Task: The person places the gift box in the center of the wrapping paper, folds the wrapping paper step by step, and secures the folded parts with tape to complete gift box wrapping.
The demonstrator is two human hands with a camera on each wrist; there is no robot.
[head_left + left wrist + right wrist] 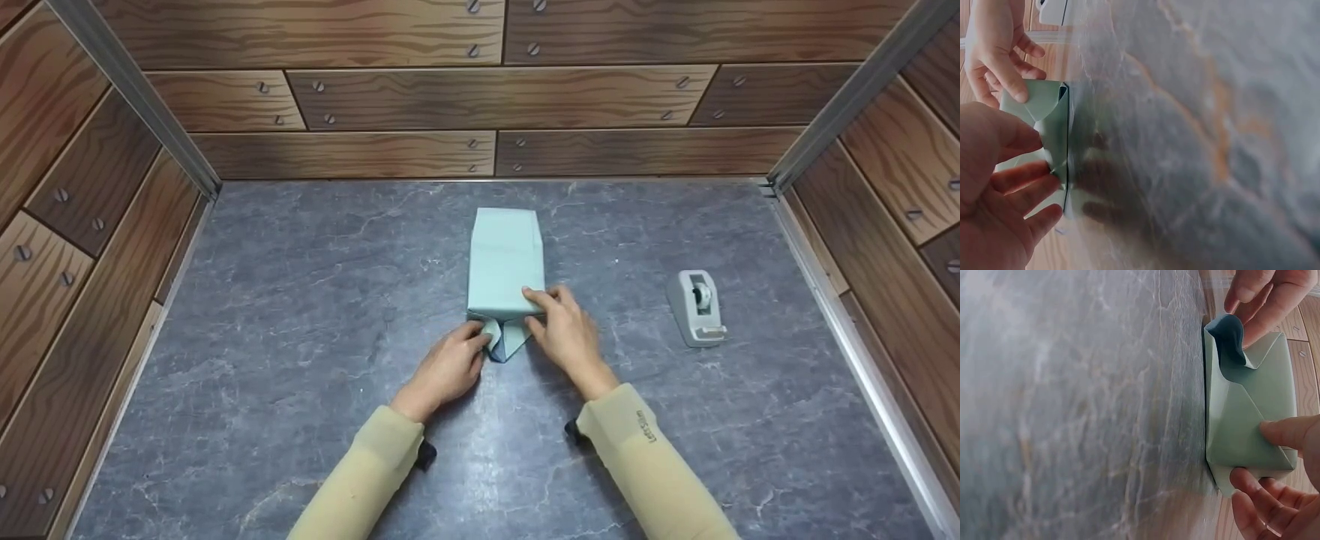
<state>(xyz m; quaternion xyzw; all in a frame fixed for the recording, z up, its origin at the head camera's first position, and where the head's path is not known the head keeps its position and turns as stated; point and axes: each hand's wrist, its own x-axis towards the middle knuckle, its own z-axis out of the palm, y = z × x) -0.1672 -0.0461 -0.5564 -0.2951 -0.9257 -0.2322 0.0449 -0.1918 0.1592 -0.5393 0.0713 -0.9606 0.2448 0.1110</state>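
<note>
A box-shaped package wrapped in pale green paper (pixel 506 259) lies on the grey marbled surface, its near end towards me. At that end the paper stands out in folded flaps (pixel 1227 340), one curling to show a darker bluish inside. My left hand (pixel 448 365) pinches the left flap between thumb and fingers, as the left wrist view also shows. On the near right corner of the package, my right hand (pixel 568 334) grips with its thumb and fingers on different faces. In the right wrist view, its thumb (pixel 1289 432) presses against the folded end.
To the right stands a light grey tape dispenser (pixel 697 309) with a roll in it. Wood-patterned walls (pixel 390 97) enclose the surface at the back and both sides, with metal strips along the corners.
</note>
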